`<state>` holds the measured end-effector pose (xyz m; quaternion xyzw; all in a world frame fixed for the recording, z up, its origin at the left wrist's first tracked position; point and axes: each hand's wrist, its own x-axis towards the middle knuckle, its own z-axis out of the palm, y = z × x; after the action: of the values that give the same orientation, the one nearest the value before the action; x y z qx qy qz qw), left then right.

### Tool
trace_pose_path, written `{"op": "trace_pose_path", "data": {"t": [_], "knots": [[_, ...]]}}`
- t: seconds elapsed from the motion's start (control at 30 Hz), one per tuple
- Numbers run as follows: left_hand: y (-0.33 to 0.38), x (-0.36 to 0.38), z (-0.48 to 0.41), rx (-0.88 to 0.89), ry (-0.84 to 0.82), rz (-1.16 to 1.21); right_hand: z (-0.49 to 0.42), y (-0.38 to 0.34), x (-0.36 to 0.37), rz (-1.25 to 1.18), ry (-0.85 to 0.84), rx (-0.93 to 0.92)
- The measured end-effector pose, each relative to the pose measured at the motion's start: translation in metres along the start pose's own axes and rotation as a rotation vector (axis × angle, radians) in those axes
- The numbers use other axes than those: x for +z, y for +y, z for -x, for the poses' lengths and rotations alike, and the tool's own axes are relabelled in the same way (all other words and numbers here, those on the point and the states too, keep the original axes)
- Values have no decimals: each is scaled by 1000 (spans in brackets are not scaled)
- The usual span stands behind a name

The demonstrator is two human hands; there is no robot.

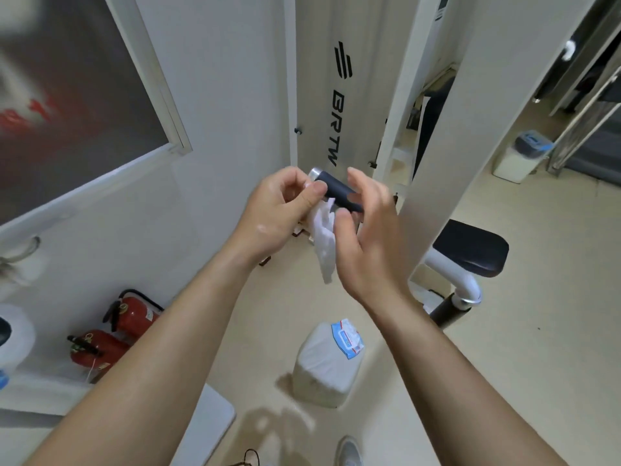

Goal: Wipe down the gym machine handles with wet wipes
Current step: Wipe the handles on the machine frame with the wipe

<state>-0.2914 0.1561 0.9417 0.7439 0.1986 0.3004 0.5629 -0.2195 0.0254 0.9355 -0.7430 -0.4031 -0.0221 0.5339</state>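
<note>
While left hand pinches one wet wipe against one handle; right hand open.

White walls, beige floor

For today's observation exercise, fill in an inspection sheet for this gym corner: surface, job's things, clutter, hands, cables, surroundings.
Surface: beige floor, bare around the person.
Job's things: dark handle with silver end cap; white wet wipe hanging below it; wipes pack on a white container.
Clutter: two red fire extinguishers by the wall.
Hands: left hand pinches the wipe; right hand open beside the handle.
Cables: nothing seen.
Surroundings: white machine column, black seat pad.
</note>
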Motion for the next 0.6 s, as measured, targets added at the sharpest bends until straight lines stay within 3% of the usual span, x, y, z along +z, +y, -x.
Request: {"op": "trace_pose_path", "data": {"t": [0.1,0.33,0.5,0.6], "knots": [[11,-10,-7,50,123,-23,-35,-15,4,-211,-276,238],[16,-27,-14,70,241,-88,-63,-26,8,-217,-498,303],[4,-38,-12,12,268,-135,-69,-22,15,-224,-378,429],[-2,-41,-7,-104,158,16,-74,-24,12,-327,-231,464]]}}
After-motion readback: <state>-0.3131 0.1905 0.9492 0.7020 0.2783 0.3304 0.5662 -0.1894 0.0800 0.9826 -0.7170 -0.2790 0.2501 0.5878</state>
